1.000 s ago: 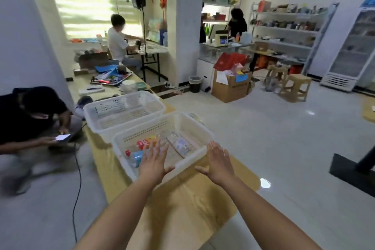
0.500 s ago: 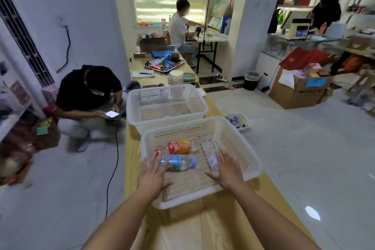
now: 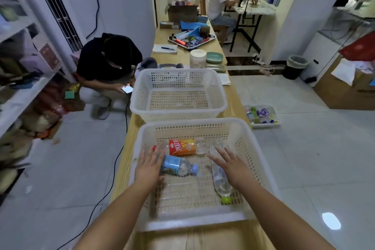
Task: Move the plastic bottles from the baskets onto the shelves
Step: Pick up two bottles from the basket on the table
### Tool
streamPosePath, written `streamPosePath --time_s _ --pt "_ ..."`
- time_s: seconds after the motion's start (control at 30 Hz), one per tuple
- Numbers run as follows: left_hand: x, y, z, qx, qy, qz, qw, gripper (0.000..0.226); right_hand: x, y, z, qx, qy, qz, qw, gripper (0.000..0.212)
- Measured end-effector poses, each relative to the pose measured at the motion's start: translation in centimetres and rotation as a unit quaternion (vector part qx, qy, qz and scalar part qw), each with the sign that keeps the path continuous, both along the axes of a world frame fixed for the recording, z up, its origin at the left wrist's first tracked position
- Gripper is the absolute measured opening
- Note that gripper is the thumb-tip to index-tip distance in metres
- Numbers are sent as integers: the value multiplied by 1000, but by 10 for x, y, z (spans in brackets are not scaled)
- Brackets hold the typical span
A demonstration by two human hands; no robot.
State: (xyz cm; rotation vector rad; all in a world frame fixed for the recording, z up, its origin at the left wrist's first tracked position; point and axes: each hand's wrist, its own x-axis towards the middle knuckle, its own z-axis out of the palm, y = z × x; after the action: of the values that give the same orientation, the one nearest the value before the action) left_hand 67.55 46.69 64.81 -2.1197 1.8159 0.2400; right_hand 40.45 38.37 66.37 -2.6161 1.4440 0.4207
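On a long wooden counter (image 3: 203, 238), two white mesh baskets stand end to end in a room with a pale tiled floor (image 3: 304, 158).
Cluttered shelves (image 3: 20, 91) line the left wall. Three plastic bottles lie on their sides in the near basket (image 3: 194, 123): an orange-labelled bottle (image 3: 182, 147) farthest, a blue-labelled bottle (image 3: 178, 165) beside the left hand (image 3: 149, 165), and a clear green-capped bottle (image 3: 221, 182) partly under the right hand (image 3: 233, 165). The fingers of both hands are straight and spread, grasping nothing.
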Motion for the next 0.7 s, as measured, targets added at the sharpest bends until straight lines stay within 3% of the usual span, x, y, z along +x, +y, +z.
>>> streamPosePath --time_s 0.1,0.2,0.27,0.33,0.4,0.43,0.57,0.6,0.7 --pt "2 -12 -7 -2 -3 6 1000 82 10 -24 -6 -20 19 48 998 96" --pt "2 -19 -19 19 0 4 1000 77 19 -46 -13 -20 98 107 989 106" --pt "1 -20 -28 29 18 4 999 74 22 -53 -17 14 143 123 982 101" --pt "1 -21 -34 17 34 8 999 73 23 -55 -33 31 154 135 978 78" --pt "0 -22 -37 3 36 10 999 72 27 -60 -36 -38 145 115 982 36" --pt "-1 -22 -39 -1 32 6 999 72 27 -62 -29 -60 157 84 982 28" --pt "-7 -16 -46 -17 39 23 999 72 15 -69 -49 -23 162 222 961 49" --pt "-9 -15 -46 -13 48 30 998 77 13 -68 -40 -20 169 209 963 50" --pt "-15 -10 -47 4 86 62 994 84 8 -61 -32 -72 77 175 979 44"
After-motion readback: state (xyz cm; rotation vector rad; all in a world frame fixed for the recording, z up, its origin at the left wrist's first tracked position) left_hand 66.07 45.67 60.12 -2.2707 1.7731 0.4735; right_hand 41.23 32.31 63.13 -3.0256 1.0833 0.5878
